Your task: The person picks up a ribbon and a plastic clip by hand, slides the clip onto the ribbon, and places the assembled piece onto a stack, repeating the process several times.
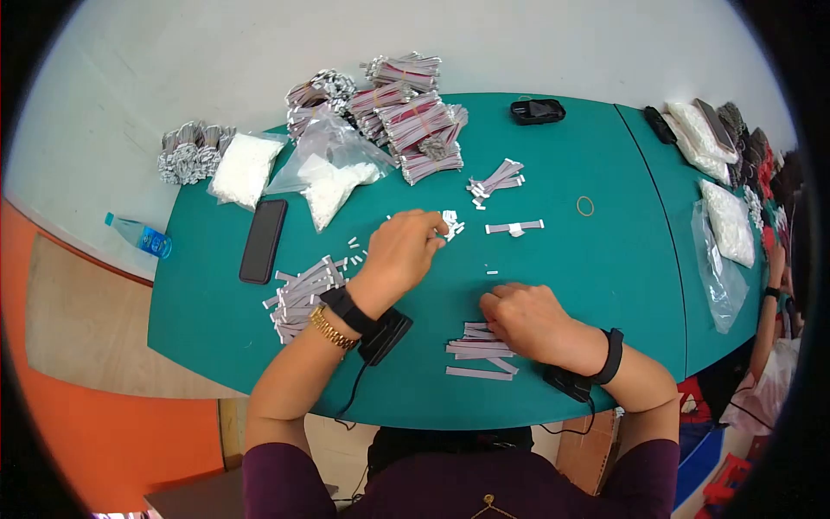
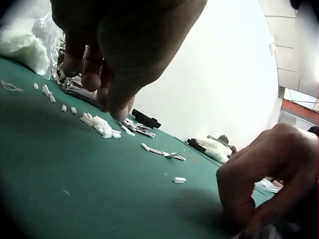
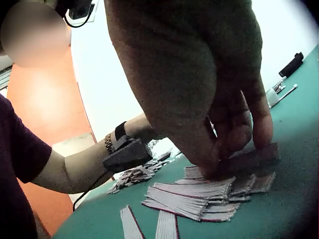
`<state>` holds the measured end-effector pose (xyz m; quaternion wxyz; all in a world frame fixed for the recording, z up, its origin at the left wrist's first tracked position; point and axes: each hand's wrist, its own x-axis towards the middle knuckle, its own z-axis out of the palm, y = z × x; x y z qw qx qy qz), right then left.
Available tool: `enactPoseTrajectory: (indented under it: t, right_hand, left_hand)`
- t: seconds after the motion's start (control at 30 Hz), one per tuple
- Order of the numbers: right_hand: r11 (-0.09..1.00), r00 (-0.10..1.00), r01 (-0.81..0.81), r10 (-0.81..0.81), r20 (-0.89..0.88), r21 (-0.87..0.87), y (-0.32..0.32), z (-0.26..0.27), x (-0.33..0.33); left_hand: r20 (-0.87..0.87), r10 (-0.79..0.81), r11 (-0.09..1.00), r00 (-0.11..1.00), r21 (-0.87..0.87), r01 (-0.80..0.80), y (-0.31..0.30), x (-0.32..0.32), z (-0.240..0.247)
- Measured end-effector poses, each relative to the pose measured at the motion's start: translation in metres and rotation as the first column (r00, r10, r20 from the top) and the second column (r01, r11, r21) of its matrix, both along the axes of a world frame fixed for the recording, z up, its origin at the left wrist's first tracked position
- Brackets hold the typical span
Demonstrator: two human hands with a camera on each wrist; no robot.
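My left hand reaches over a small heap of white plastic connector pieces, its fingers loosely bent. In the left wrist view, the fingertips hover close above the white pieces. My right hand is at a stack of flat grey ribbon cables near the front edge. Seen from the right wrist, thumb and fingers pinch a ribbon cable on top of that stack. Ahead of it lie a single white connector and a ribbon cable with white ends.
Cables with white ends are piled at left beside a black phone. Bags of white pieces and bundled cables stand at the back. A rubber band and black case lie right. Another person's arm shows at far right.
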<state>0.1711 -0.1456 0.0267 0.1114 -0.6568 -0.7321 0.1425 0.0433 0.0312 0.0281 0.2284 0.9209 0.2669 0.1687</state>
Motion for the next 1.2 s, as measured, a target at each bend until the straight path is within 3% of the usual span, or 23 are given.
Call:
enactPoseTrajectory:
  t: [0.1, 0.23, 0.3, 0.4, 0.47, 0.57, 0.73, 0.83, 0.87, 0.93, 1.03, 1.2]
  right_hand:
    - [1.000, 0.998, -0.024, 0.023, -0.058, -0.017, 0.002, 0.006, 0.003]
    - [0.996, 0.988, -0.049, 0.060, -0.142, 0.080, 0.001, 0.008, 0.013]
    - [0.997, 0.971, -0.067, 0.054, -0.232, -0.048, 0.001, 0.028, 0.024]
    - [0.992, 0.920, -0.015, -0.035, -0.389, -0.124, -0.001, 0.059, 0.033]
    - [0.991, 0.872, 0.026, -0.085, -0.482, -0.129, 0.000, 0.063, 0.040]
    - [0.989, 0.587, 0.064, -0.144, -0.797, -0.132, 0.001, 0.049, 0.045]
    - [0.962, 0.260, -0.026, -0.258, -0.930, -0.273, 0.013, 0.051, 0.052]
    - [0.953, 0.105, -0.031, -0.298, -0.949, -0.303, 0.016, 0.048, 0.055]
    - [0.949, 0.057, -0.029, -0.313, -0.948, -0.315, 0.016, 0.048, 0.057]
    - [0.951, -0.019, -0.038, -0.307, -0.952, -0.306, 0.018, 0.045, 0.057]
    - [0.958, -0.071, -0.036, -0.287, -0.955, -0.285, 0.021, 0.037, 0.056]
    - [0.975, -0.064, -0.018, -0.221, -0.973, -0.221, 0.026, 0.020, 0.050]
  left_hand:
    - [0.032, -0.029, 0.990, 0.999, 0.140, 0.024, 0.002, 0.015, -0.008]
    - [0.034, -0.107, 0.994, 0.994, 0.019, 0.106, 0.003, 0.024, -0.016]
    - [0.029, -0.162, 0.978, 0.986, -0.129, 0.164, -0.005, 0.028, -0.014]
    - [0.004, -0.231, 0.955, 0.973, -0.192, 0.228, -0.019, 0.035, -0.010]
    - [0.006, -0.280, 0.950, 0.960, -0.140, 0.278, -0.025, 0.036, -0.013]
    - [-0.013, -0.293, 0.947, 0.956, -0.141, 0.289, -0.030, 0.037, -0.016]
    - [0.021, -0.342, 0.937, 0.939, -0.064, 0.343, -0.033, 0.031, -0.019]
    - [0.058, -0.295, 0.931, 0.954, -0.207, 0.301, -0.038, 0.029, -0.007]
    - [0.148, -0.256, 0.871, 0.955, -0.394, 0.294, -0.037, 0.027, -0.008]
    - [0.291, -0.128, 0.635, 0.948, -0.710, 0.304, -0.033, 0.021, -0.013]
    - [0.364, 0.008, 0.381, 0.931, -0.862, 0.334, -0.030, 0.007, -0.002]
    - [0.428, 0.210, 0.206, 0.879, -0.898, 0.388, -0.033, -0.008, 0.000]
